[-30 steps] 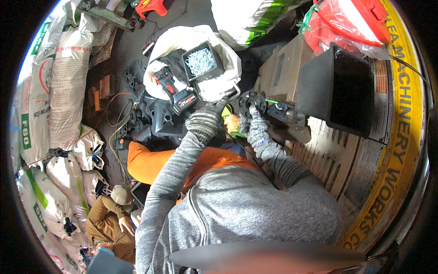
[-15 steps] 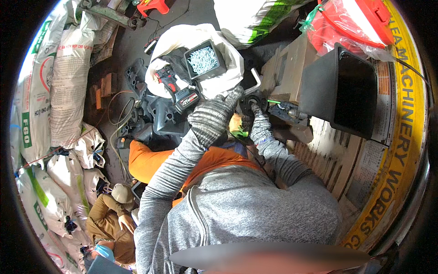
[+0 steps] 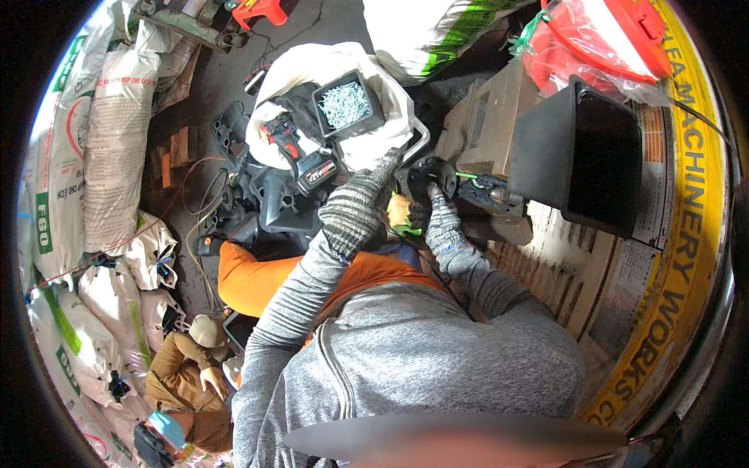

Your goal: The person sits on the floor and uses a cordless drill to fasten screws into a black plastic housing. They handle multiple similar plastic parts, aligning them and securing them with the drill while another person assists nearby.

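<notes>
My left hand (image 3: 351,214), in a striped knit glove, is closed with its fingers reaching forward to the end of a pale bent rod (image 3: 421,142). Just right of it, my right hand (image 3: 439,204) grips a dark, rounded black part (image 3: 431,173); its fingers are partly hidden by the part. Ahead of my hands stands a white sack-lined container (image 3: 382,74). On it rest a square black tray of screws (image 3: 345,107) and a black-and-red cordless drill (image 3: 300,154).
Black moulded parts (image 3: 282,199) are piled left of my hands. At right are a wooden box (image 3: 499,117), a black bin (image 3: 546,148) and a red container in plastic (image 3: 593,47). White sacks (image 3: 117,148) line the left. A person in brown (image 3: 183,374) sits at lower left.
The pale rod has swung left and nearer the sack's rim as my left hand shifted slightly. My right hand has turned, showing more of the black part. The person at lower left has moved.
</notes>
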The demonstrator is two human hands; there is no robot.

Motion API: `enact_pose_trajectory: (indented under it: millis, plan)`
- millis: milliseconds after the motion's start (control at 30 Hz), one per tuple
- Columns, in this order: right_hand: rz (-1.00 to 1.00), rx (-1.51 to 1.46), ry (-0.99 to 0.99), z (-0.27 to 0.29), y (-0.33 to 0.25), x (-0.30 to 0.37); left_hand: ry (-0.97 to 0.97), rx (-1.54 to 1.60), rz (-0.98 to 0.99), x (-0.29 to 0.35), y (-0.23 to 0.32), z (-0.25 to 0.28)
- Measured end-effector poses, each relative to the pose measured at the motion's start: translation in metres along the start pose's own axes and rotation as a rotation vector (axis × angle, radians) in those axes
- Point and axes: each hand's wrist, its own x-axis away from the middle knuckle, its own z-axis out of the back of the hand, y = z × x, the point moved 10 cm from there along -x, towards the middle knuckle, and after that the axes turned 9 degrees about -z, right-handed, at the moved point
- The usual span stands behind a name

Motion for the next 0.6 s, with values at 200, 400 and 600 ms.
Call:
enact_pose_trajectory:
  millis: [200, 400, 600]
  plan:
    - [-0.197, -0.238, -0.103, -0.019, 0.017, 0.016, 0.003, 0.017, -0.085, -0.002, -0.005, -0.029]
    - [-0.123, -0.099, -0.075, -0.015, 0.019, 0.014, -0.240, 0.046, -0.020, -0.009, -0.025, -0.074]
    - [-0.054, -0.165, 0.022, -0.004, 0.020, -0.010, 0.143, 0.151, -0.018, -0.006, -0.014, -0.005]
